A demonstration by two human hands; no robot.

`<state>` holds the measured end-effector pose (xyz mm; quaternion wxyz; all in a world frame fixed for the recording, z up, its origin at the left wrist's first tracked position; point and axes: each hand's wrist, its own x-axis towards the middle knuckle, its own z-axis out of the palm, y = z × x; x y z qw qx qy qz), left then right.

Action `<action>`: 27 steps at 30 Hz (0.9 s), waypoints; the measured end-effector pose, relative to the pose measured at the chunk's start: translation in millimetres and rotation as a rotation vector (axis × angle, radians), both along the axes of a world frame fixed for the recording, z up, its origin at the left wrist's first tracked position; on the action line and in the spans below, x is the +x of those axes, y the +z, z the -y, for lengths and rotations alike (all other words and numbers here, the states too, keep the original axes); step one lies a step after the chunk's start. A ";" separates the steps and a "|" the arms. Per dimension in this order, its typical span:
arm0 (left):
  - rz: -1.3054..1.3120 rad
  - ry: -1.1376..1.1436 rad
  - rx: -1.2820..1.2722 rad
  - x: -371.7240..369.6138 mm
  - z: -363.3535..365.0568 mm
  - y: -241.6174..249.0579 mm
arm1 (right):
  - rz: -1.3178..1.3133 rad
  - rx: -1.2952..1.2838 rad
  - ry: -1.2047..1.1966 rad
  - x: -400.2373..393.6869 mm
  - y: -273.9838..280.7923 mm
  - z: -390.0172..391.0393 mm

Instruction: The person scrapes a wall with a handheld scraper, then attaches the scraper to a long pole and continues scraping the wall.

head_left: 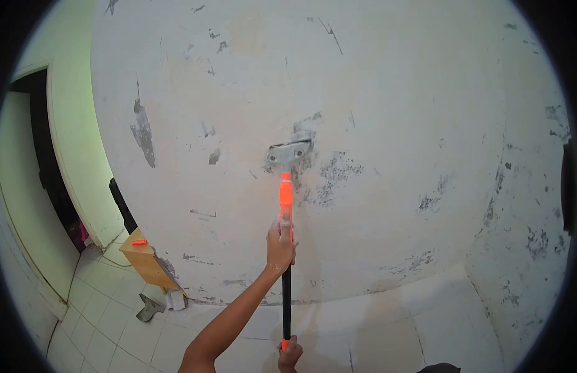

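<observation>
A long-handled scraper (286, 194) with a metal head, an orange neck and a black shaft stands upright in the middle of the view. Its head lies against the pale wall (375, 93), over a dark scraped patch. My left hand (280, 244) is wrapped round the orange upper part of the handle, thumb pointing up. Lower down, my right hand (290, 354) grips the bottom end of the shaft, beside its orange tip. Grey patches and scratches mark the wall around the scraper head.
At the left, a small wooden cabinet (143, 264) stands by the wall with an orange object (139, 242) on top. A grey-green item (150, 308) lies on the tiled floor (108, 317). An open door (33, 193) is at the far left.
</observation>
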<state>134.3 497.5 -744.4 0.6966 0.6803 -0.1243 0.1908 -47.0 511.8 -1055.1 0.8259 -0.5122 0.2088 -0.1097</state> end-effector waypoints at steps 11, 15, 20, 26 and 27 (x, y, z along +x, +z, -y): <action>0.019 0.007 0.000 -3.2 3.7 -5.5 | -0.026 -0.140 0.047 1.3 -14.6 4.9; 0.031 -0.018 0.006 3.9 0.2 26.7 | 0.044 -0.272 0.023 11.1 -6.8 -4.0; 0.002 -0.042 -0.035 2.4 2.1 31.4 | 0.036 -0.016 0.011 12.5 17.6 1.6; 0.022 0.015 -0.013 9.5 2.4 -3.2 | 0.041 -0.054 -0.048 4.9 -6.3 -0.3; 0.039 -0.021 0.005 11.2 1.8 13.1 | 0.044 -0.051 -0.044 7.9 15.4 2.7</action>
